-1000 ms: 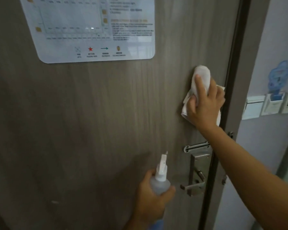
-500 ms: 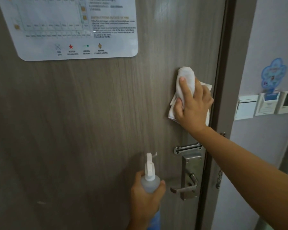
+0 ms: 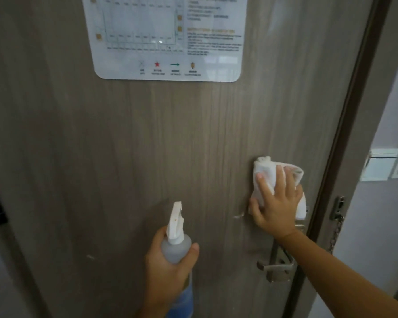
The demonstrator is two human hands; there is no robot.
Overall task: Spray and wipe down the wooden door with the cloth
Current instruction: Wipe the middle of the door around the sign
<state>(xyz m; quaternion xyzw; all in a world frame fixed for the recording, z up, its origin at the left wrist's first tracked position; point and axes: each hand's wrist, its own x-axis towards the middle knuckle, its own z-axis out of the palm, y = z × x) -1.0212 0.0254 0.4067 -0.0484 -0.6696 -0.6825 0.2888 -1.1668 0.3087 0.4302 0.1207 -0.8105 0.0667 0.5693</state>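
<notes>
Item: wooden door (image 3: 170, 145), grey-brown grain, upright in front of me and filling most of the view. Item: white cloth (image 3: 271, 177), bunched, flat against the door near its right edge, just above the hardware; my right hand (image 3: 277, 207) presses it there with fingers (image 3: 263, 183) spread and nearly straight, not curled round it. Item: spray bottle (image 3: 176, 239), nozzle up, near the door's lower middle; my left hand (image 3: 170, 269) is wrapped round its body, thumb across the front. Hazards, as I judge them: the cloth is only pressed, not gripped, so a loose fold could slip from under my palm or snag on the metal latch bar (image 3: 240, 215) showing just left of my hand; wiping further down would meet the lever handle (image 3: 276, 266) and its plate, which block a straight stroke. Item: laminated notice (image 3: 168, 37), fixed high on the door; spray could wet it. Item: door chain (image 3: 336, 226) on the frame at right; wall switches (image 3: 381, 166) beyond.
</notes>
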